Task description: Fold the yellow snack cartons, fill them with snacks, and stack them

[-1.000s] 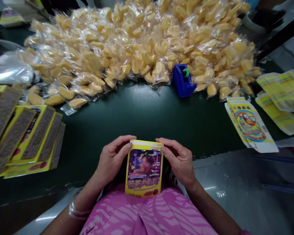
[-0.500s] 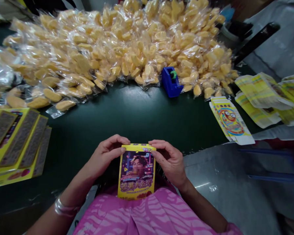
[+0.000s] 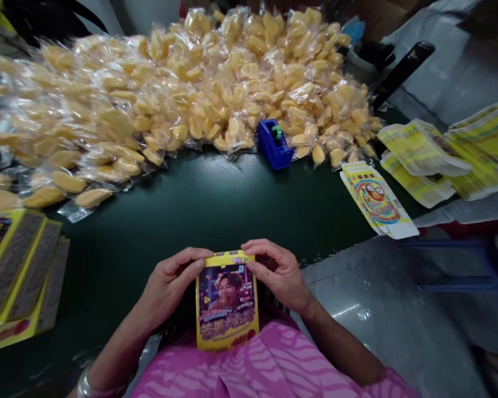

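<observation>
A yellow printed box [image 3: 227,309] stands upright against my pink clothing at the table's near edge, its picture side facing up toward me. My left hand [image 3: 175,284] pinches its top left corner between thumb and fingers. At the top right corner, my right hand [image 3: 276,272] grips it the same way. The box's top edge looks closed. Beyond it on the dark green table [image 3: 182,204] sits a blue tape dispenser [image 3: 275,148] with a green roll, in front of a large heap of clear bags holding yellow pieces [image 3: 216,83].
Filled yellow boxes [image 3: 20,276] are stacked at the left. Flat yellow cartons [image 3: 375,199] lie at the right, with more bundles of them [image 3: 427,152] behind. A blue stool [image 3: 481,265] stands on the floor at the right.
The view has shifted, so the table items sit further left and the near boxes lower. Both hands keep their hold on the box, with little change in grip.
</observation>
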Demonstrator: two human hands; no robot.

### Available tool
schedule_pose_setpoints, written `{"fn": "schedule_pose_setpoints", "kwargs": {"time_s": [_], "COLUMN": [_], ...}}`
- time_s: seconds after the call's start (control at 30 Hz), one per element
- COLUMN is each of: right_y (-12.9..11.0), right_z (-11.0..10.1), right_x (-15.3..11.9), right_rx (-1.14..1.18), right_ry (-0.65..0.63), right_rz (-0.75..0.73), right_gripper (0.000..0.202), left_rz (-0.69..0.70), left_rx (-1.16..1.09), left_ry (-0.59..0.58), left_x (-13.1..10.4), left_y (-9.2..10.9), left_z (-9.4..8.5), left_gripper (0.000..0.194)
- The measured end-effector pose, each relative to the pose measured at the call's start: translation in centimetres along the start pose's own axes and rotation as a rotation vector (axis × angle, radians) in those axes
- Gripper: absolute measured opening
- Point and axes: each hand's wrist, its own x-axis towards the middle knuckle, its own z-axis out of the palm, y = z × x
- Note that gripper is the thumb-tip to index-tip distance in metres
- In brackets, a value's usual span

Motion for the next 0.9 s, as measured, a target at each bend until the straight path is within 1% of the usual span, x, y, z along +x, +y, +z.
{"fn": "schedule_pose_setpoints", "kwargs": {"time_s": [0.17, 0.27, 0.37, 0.4, 0.43, 0.47, 0.5, 0.53, 0.57, 0.6, 0.63, 0.67, 0.7, 0.73, 0.8, 0.9], "right_y": [0.0, -0.1, -0.2, -0.2, -0.3, -0.4, -0.5, -0.7, -1.0, -1.2, -1.4, -1.6, -1.5, -1.4, -0.9, -0.5], "right_z": [-0.9, -0.8, -0.8, -1.0, -1.4, -2.2, -3.2, -4.5, -6.0, -7.6, -9.1, -10.5, -11.6, -12.4, -13.1, -13.1], "right_x": [1.3, 1.6, 1.6, 1.9, 2.5, 3.4, 4.6, 6.2, 8.0, 10.1, 12.2, 14.3, 16.3, 18.1, 21.1, 23.6], "right_rx": [0.071, 0.088, 0.091, 0.101, 0.106, 0.097, 0.075, 0.043, 0.003, -0.017, -0.034, -0.048, -0.059, -0.066, -0.073, -0.062], "right_ry": [-0.067, -0.090, -0.059, -0.079, -0.130, -0.185, -0.192, -0.138, -0.023, 0.221, 0.394, 0.485, 0.541, 0.559, 0.524, 0.437], "right_rz": [0.068, 0.081, 0.070, 0.074, 0.082, 0.091, 0.096, 0.095, 0.087, 0.067, 0.046, 0.043, 0.061, 0.099, 0.205, 0.354], "right_gripper": [0.011, 0.011, 0.010, 0.011, 0.012, 0.013, 0.016, 0.020, 0.025, 0.031, 0.035, 0.037, 0.037, 0.037, 0.034, 0.032], "left_rz": [-0.111, -0.108, -0.100, -0.100, -0.099, -0.103, -0.111, -0.125, -0.138, -0.152, -0.166, -0.180, -0.187, -0.195, -0.210, -0.233], "left_rx": [-0.112, -0.130, -0.123, -0.109, -0.094, -0.084, -0.086, -0.097, -0.116, -0.138, -0.160, -0.179, -0.194, -0.204, -0.209, -0.221], "left_ry": [-0.022, -0.035, -0.008, 0.004, 0.016, 0.018, 0.005, -0.017, -0.036, -0.049, -0.054, -0.052, -0.042, -0.036, -0.033, -0.020], "left_x": [-0.1, -0.1, 0.1, 0.2, 0.5, 0.8, 1.2, 1.7, 2.1, 2.4, 2.7, 2.9, 3.0, 3.0, 3.1, 3.3], "left_y": [0.0, 0.1, 0.2, 0.1, 0.0, -0.2, -0.4, -0.6, -0.8, -0.9, -0.9, -0.9, -0.7, -0.5, 0.1, 0.6], "left_z": [0.0, -0.1, 0.0, 0.1, 0.0, 0.0, -0.1, -0.2, -0.3, -0.4, -0.4, -0.3, -0.2, -0.1, 0.2, 0.5], "left_gripper": [0.030, 0.029, 0.031, 0.032, 0.032, 0.033, 0.034, 0.034, 0.035, 0.035, 0.036, 0.036, 0.037, 0.038, 0.041, 0.045]}}
